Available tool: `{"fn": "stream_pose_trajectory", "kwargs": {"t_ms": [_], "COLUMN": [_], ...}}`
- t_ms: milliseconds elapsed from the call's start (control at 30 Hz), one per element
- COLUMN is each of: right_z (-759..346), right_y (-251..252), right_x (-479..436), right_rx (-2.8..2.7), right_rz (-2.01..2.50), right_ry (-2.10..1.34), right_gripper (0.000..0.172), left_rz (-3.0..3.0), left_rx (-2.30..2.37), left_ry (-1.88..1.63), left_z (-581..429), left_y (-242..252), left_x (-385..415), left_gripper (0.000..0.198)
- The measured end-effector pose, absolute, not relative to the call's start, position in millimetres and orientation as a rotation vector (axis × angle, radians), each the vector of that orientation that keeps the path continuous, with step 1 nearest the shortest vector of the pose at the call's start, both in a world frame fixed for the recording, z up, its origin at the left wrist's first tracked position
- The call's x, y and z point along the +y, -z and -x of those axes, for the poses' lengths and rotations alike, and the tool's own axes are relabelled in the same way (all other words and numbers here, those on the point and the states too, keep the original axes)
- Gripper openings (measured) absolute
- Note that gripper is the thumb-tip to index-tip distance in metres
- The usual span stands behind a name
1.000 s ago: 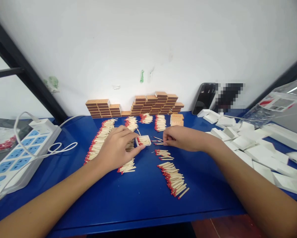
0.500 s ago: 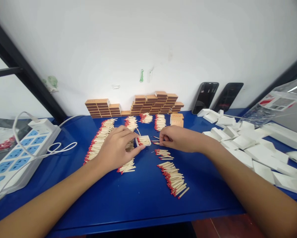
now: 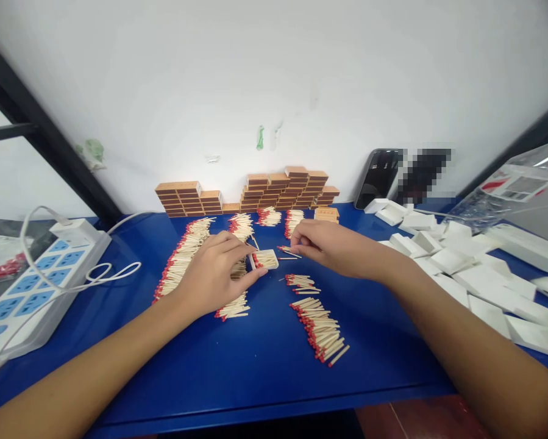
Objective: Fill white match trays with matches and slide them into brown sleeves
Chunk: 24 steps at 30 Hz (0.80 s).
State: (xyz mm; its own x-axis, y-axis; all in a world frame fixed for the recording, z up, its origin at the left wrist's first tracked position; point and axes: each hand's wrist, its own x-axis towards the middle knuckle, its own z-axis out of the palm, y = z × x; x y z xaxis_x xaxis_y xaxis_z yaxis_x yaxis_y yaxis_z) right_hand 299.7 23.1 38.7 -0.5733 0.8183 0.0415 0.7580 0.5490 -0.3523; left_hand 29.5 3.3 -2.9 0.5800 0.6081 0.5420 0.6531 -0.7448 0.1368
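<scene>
Near the middle of the blue worktop [image 3: 259, 372], the left hand [image 3: 216, 265] holds a small white tray [image 3: 269, 251], its grip narrowed about it, thumb along the near side and fingers at the far side. Several red-headed matches [image 3: 265, 261] lie inside, heads toward that hand. Just beyond the tray's right end, the right hand [image 3: 331, 247] has a narrow grip, thumb and fingers drawn together on the pale ends of a few pinched matches [image 3: 284, 249], their heads pointing at the tray; how many it holds cannot be told. One loose match [image 3: 288, 258] lies just below them. Nearer the person are a small heap [image 3: 300, 282] and a larger heap [image 3: 322, 332] of matches. A long row of matches [image 3: 182, 256] stretches along the left hand's outer side, and another row [image 3: 241, 227] passes partly hidden under it. Behind, stacked matchboxes [image 3: 296, 190] stand against the wall [image 3: 164, 91], with orange covers [image 3: 326, 213] lying near their right end. White pieces [image 3: 451, 256] are strewn at right, and a power strip [image 3: 40, 280] sits at left.
</scene>
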Motion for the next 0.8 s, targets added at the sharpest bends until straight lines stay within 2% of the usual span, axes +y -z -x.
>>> {"fn": "stream_pose_trajectory", "kwargs": {"t_ms": [167, 800], "right_z": [-284, -284], "right_y": [-31, -30], "right_x": [15, 19], "right_rx": [-2.538, -2.481], "right_rz": [1.154, 1.067], "right_ry": [-0.473, -0.406], "right_gripper": [0.020, 0.013], "left_rz": [2.770, 2.759], "left_rx": [-1.059, -1.037], "left_ry": [0.908, 1.029], "left_z": [-31, -33], "left_y": [3, 2], "left_x": [0, -1], "left_gripper": [0.032, 0.031]}}
